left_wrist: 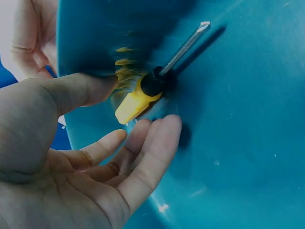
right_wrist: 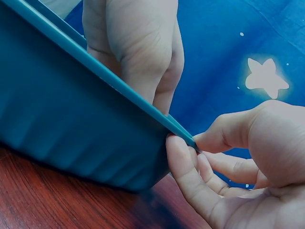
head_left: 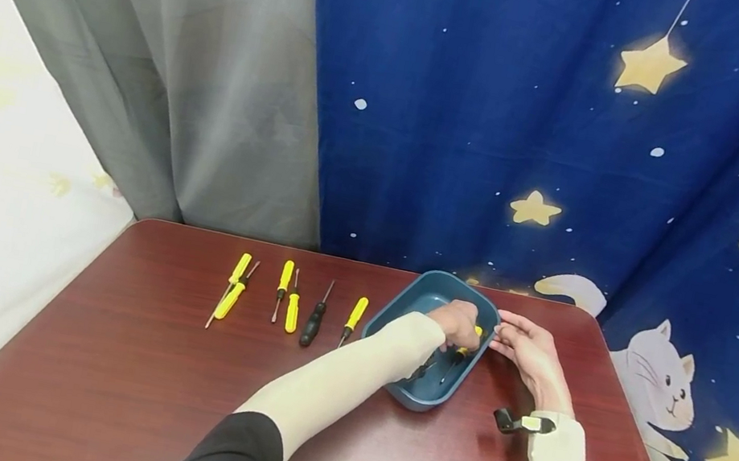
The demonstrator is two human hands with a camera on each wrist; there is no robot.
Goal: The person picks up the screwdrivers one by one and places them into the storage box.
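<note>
In left-wrist view, the left hand [left_wrist: 76, 176], thumb and fingers parted, brackets a yellow-handled screwdriver [left_wrist: 153, 83] inside the blue bin [right_wrist: 86, 129], shaft between one and two o'clock, while the right hand [right_wrist: 279, 152] pinches the bin's rim [right_wrist: 114, 84].

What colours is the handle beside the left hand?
The handle is yellow and black, clearest from the left wrist.

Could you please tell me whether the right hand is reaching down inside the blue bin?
No, the right hand is outside the blue bin, with its thumb and fingers at the rim.
</note>
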